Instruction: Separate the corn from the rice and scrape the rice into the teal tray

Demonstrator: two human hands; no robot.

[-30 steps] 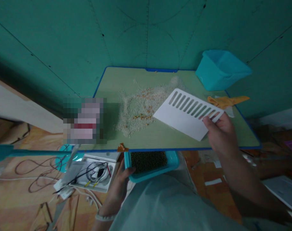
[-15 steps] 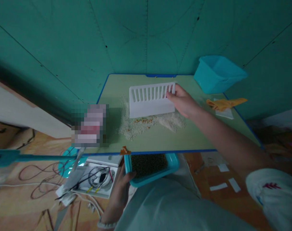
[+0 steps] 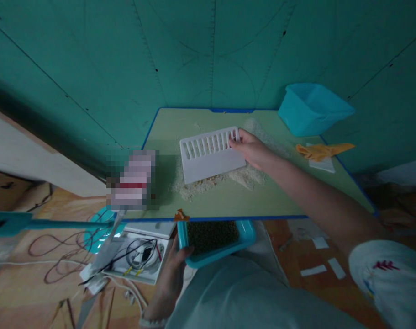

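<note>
My right hand (image 3: 250,147) grips the right end of a white slotted plastic panel (image 3: 213,164), thumb in front. The panel stands tilted over pale grains (image 3: 244,177) spread on the table (image 3: 283,196), its lower edge close to them. Among the grains along that edge lie some orange-brown bits (image 3: 208,181). Below the table's front edge, my left hand (image 3: 178,260) is closed on the left side of a turquoise tray (image 3: 224,255), thumb over its rim. Small dark greenish granules (image 3: 213,236) fill the tray.
At the table's back right stands a turquoise bin (image 3: 310,112). An orange cloth (image 3: 322,151) lies in front of it. A blurred pinkish object (image 3: 135,178) is at the left edge. On the floor are a box of cables (image 3: 142,256) and paper strips (image 3: 313,270).
My right hand has drawn the panel down, nearer and slightly left, tilting it more. Grains behind it at the back right now show. My left hand keeps the tray in place.
</note>
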